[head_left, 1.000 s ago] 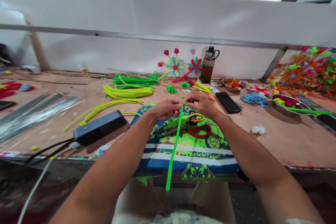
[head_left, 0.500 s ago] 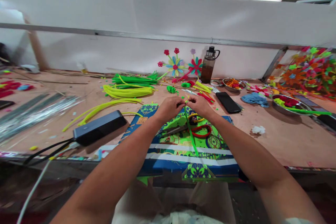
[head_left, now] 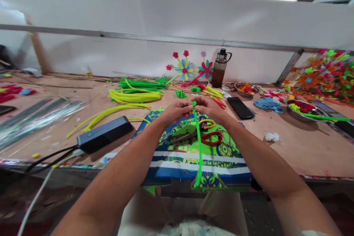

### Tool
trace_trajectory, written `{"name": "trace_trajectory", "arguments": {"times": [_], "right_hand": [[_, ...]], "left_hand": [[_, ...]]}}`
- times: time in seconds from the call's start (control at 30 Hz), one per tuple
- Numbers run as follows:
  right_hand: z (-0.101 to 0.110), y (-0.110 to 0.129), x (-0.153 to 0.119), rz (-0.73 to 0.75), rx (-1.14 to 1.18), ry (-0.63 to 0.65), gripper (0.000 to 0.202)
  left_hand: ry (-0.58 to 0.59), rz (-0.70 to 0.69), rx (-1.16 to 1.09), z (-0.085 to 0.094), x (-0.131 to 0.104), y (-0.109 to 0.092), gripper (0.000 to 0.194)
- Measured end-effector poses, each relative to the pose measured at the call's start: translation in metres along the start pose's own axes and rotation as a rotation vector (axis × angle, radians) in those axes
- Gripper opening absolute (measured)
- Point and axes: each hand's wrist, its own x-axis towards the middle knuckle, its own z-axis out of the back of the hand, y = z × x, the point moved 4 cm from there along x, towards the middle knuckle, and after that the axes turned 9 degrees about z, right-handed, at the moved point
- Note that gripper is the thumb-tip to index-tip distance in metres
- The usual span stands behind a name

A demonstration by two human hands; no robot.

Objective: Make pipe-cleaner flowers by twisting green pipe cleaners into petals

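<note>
A bright green pipe cleaner (head_left: 200, 143) hangs down from between my two hands, its upper end curled into a small loop. My left hand (head_left: 178, 111) pinches that curled end from the left, fingers closed. From the other side my right hand (head_left: 206, 107) grips the same end between thumb and fingers. Below them lie scissors with red and yellow handles (head_left: 212, 138), resting on a blue and green patterned box (head_left: 171, 173). The pipe cleaner's lower end reaches the box's near edge.
Bundles of green (head_left: 141, 84) and yellow pipe cleaners (head_left: 135, 97) lie at the back left. A black power bank (head_left: 105, 134) sits left of the box. To the right are a phone (head_left: 240, 107), a blue cloth (head_left: 268, 105) and a metal bowl (head_left: 305, 118). A bottle (head_left: 218, 72) stands behind.
The green pipe cleaner's hanging part now reaches lower, to the box's near edge. Its curled top shows more clearly between my hands, which have turned slightly.
</note>
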Motion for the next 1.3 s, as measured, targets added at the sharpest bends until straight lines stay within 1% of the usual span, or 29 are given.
{"name": "trace_trajectory", "arguments": {"times": [0.13, 0.23, 0.37, 0.43, 0.53, 0.67, 0.73, 0.8, 0.97, 1.07, 1.13, 1.2, 1.27, 1.3], "right_hand": [[0.002, 0.001, -0.001, 0.023, 0.009, 0.016, 0.015], [0.005, -0.001, -0.002, 0.044, 0.015, 0.004, 0.018], [0.006, -0.002, -0.003, 0.047, 0.038, 0.057, 0.023], [0.006, -0.001, -0.003, 0.047, 0.066, 0.074, 0.024], [0.006, 0.002, -0.004, 0.040, 0.090, 0.056, 0.026], [0.005, 0.002, -0.004, 0.023, 0.097, 0.042, 0.024], [0.006, 0.001, -0.003, 0.020, 0.059, 0.007, 0.021], [0.008, -0.002, -0.003, 0.011, -0.004, -0.039, 0.018], [0.008, -0.012, -0.003, -0.057, -0.150, -0.102, 0.018], [0.005, -0.018, -0.003, -0.120, -0.189, -0.134, 0.020], [0.002, -0.020, -0.003, -0.166, -0.228, -0.177, 0.020], [0.001, -0.023, -0.004, -0.217, -0.267, -0.235, 0.020], [0.000, -0.026, -0.004, -0.259, -0.287, -0.292, 0.020], [-0.001, -0.027, -0.004, -0.265, -0.288, -0.311, 0.020]], "left_hand": [[0.097, 0.078, -0.150, -0.001, 0.001, 0.008, 0.036], [0.153, 0.124, -0.237, -0.002, 0.001, 0.011, 0.034], [0.213, 0.180, -0.325, -0.007, -0.001, 0.012, 0.035], [0.226, 0.188, -0.338, -0.009, -0.002, 0.013, 0.035], [0.237, 0.199, -0.339, -0.011, -0.002, 0.014, 0.036], [0.212, 0.167, -0.271, -0.012, -0.001, 0.013, 0.036], [0.157, 0.100, -0.200, -0.013, 0.000, 0.010, 0.036], [0.055, 0.008, -0.075, -0.012, 0.001, 0.005, 0.032], [-0.267, -0.182, 0.421, -0.007, -0.001, -0.005, 0.015], [-0.421, -0.286, 0.680, -0.008, -0.004, -0.010, 0.011], [-0.481, -0.345, 0.825, -0.011, -0.006, -0.012, 0.012], [-0.513, -0.384, 0.912, -0.015, -0.007, -0.012, 0.013], [-0.534, -0.381, 0.912, -0.016, -0.007, -0.011, 0.012], [-0.539, -0.355, 0.872, -0.016, -0.006, -0.009, 0.012]]}}
